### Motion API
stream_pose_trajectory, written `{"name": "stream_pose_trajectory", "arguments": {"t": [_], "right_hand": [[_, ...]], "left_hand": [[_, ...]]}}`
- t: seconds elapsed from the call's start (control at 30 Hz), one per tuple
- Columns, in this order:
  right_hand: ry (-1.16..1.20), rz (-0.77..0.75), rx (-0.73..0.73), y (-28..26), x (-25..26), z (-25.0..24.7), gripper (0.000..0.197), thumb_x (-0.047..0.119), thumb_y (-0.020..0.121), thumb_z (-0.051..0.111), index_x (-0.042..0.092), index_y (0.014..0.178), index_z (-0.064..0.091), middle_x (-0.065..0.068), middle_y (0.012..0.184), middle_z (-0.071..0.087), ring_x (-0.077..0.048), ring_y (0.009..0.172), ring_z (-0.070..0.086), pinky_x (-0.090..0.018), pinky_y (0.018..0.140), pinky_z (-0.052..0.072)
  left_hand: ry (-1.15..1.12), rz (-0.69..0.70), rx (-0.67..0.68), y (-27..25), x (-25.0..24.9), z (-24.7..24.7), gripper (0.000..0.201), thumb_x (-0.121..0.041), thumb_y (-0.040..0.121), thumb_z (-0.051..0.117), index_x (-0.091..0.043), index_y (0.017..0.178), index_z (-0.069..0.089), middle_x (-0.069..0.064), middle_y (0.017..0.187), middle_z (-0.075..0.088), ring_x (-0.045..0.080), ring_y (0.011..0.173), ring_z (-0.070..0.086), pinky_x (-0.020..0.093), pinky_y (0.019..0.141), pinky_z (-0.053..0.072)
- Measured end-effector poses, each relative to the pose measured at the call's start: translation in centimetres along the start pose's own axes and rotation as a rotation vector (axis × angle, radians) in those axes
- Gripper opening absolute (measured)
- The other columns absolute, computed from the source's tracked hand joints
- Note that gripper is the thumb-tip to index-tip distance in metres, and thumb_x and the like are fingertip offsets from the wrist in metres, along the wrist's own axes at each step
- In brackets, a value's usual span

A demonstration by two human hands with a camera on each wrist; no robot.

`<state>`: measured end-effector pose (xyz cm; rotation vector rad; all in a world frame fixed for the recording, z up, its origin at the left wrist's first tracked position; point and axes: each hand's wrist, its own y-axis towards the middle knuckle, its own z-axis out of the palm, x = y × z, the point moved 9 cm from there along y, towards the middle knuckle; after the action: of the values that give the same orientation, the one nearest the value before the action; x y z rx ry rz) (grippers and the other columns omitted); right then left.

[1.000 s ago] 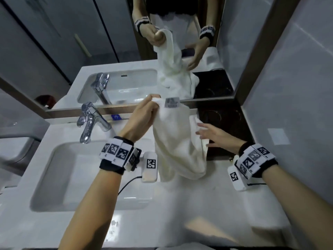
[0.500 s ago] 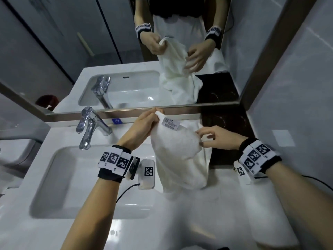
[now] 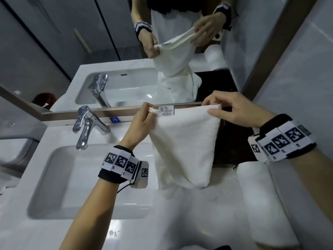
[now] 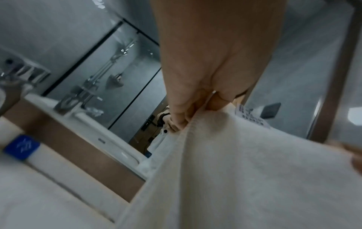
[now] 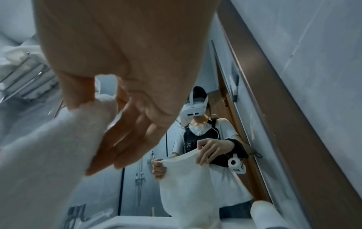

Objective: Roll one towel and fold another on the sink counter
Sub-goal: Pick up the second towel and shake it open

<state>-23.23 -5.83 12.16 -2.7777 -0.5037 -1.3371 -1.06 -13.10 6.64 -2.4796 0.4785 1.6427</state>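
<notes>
A white towel (image 3: pixel 185 147) with a printed label hangs above the sink counter (image 3: pixel 180 213), its top edge stretched level in front of the mirror. My left hand (image 3: pixel 146 110) pinches the top left corner beside the label; the left wrist view shows the fingers (image 4: pixel 182 114) curled onto the towel (image 4: pixel 245 178). My right hand (image 3: pixel 213 108) pinches the top right corner, thumb in front; in the right wrist view the corner of the towel (image 5: pixel 58 147) sits between thumb and fingers. A rolled white towel (image 3: pixel 261 201) lies on the counter at the right, under my right wrist.
The basin (image 3: pixel 86 181) and chrome faucet (image 3: pixel 86 127) are at the left. The mirror (image 3: pixel 126 51) runs along the back. A dark tray (image 3: pixel 232 141) sits behind the hanging towel. A grey tiled wall (image 3: pixel 297 78) closes the right side.
My right hand moved from the towel's side up to its top right corner and took hold. Both hands pulled apart, so the bunched towel now hangs spread with a straight top edge.
</notes>
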Motion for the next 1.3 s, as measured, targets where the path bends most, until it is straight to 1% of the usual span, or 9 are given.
{"name": "stream_pose_trajectory", "arguments": {"t": [0.13,0.27,0.4,0.57,0.73,0.93,1.03,1.13,1.3], "right_hand": [[0.104,0.081,-0.079,0.2,-1.3,-1.0,0.025,0.023,0.087,0.064,0.03,0.078,0.041,0.013,0.057,0.051,-0.003,0.051,0.043,-0.018,0.052,0.039],[0.384,0.252,-0.31,-0.3,-5.3,-1.0,0.028,0.011,0.084,0.067,0.026,0.105,0.057,0.001,0.088,0.072,-0.005,0.073,0.069,-0.014,0.064,0.054],[0.648,0.468,-0.445,-1.0,-9.9,1.5,0.027,0.008,0.089,0.061,0.001,0.115,0.061,-0.003,0.098,0.07,-0.004,0.079,0.069,-0.015,0.066,0.055],[0.713,0.568,-0.465,-0.6,-12.4,3.7,0.028,0.005,0.094,0.051,-0.002,0.121,0.056,-0.008,0.103,0.065,-0.009,0.084,0.063,-0.016,0.069,0.054],[0.713,0.658,-0.52,0.0,-14.5,4.6,0.03,-0.001,0.094,0.047,-0.008,0.124,0.05,-0.019,0.115,0.059,-0.026,0.104,0.057,-0.028,0.085,0.049],[0.693,0.911,-0.365,-1.0,-17.3,7.9,0.041,0.016,0.094,0.055,0.01,0.133,0.048,-0.007,0.119,0.057,-0.018,0.107,0.053,-0.032,0.087,0.042],[0.671,1.018,-0.347,-3.1,-18.6,9.0,0.048,0.021,0.092,0.058,0.006,0.136,0.045,-0.01,0.131,0.054,-0.023,0.123,0.05,-0.035,0.095,0.043],[0.653,1.039,-0.393,-5.1,-18.8,9.3,0.04,0.02,0.089,0.062,0.003,0.124,0.055,-0.011,0.127,0.057,-0.021,0.115,0.055,-0.031,0.09,0.048],[0.689,1.017,-0.314,-7.2,-17.6,11.3,0.034,0.026,0.087,0.066,0.005,0.112,0.058,-0.01,0.103,0.063,-0.018,0.092,0.062,-0.031,0.082,0.052]], "left_hand": [[-0.283,-0.075,-0.098,0.1,0.1,-0.9,0.02,-0.006,0.094,0.038,-0.02,0.092,0.053,0.001,0.092,0.055,0.012,0.09,0.048,0.033,0.087,0.04],[-0.41,-0.139,-0.058,-0.1,0.6,0.4,0.022,-0.004,0.098,0.037,-0.003,0.107,0.058,0.02,0.108,0.06,0.027,0.101,0.055,0.044,0.095,0.042],[-0.36,-0.238,-0.045,0.3,2.6,2.4,0.022,-0.003,0.097,0.037,0.002,0.105,0.057,0.018,0.1,0.06,0.027,0.092,0.056,0.041,0.082,0.045],[-0.239,-0.305,-0.068,1.2,5.7,4.2,0.017,-0.014,0.1,0.035,-0.021,0.087,0.041,0.001,0.072,0.045,0.013,0.063,0.042,0.027,0.058,0.037],[-0.185,-0.416,-0.108,2.9,8.7,5.3,0.019,-0.017,0.1,0.038,-0.006,0.09,0.049,0.008,0.074,0.047,0.016,0.066,0.042,0.025,0.055,0.033],[-0.263,-0.7,0.029,1.6,12.9,7.0,0.049,-0.04,0.094,0.052,-0.011,0.134,0.047,0.007,0.125,0.056,0.022,0.11,0.054,0.037,0.091,0.045],[-0.229,-0.76,0.121,-0.1,14.5,7.7,0.068,-0.045,0.086,0.063,0.003,0.13,0.045,0.016,0.129,0.055,0.031,0.121,0.053,0.044,0.103,0.045],[-0.216,-0.755,0.129,-1.5,14.8,7.6,0.051,-0.049,0.082,0.067,-0.003,0.095,0.051,0.012,0.098,0.058,0.027,0.102,0.06,0.035,0.093,0.051],[-0.203,-0.581,0.135,-2.8,14.1,7.8,0.026,-0.032,0.088,0.064,-0.006,0.09,0.062,0.008,0.092,0.062,0.016,0.079,0.058,0.017,0.068,0.048]]}}
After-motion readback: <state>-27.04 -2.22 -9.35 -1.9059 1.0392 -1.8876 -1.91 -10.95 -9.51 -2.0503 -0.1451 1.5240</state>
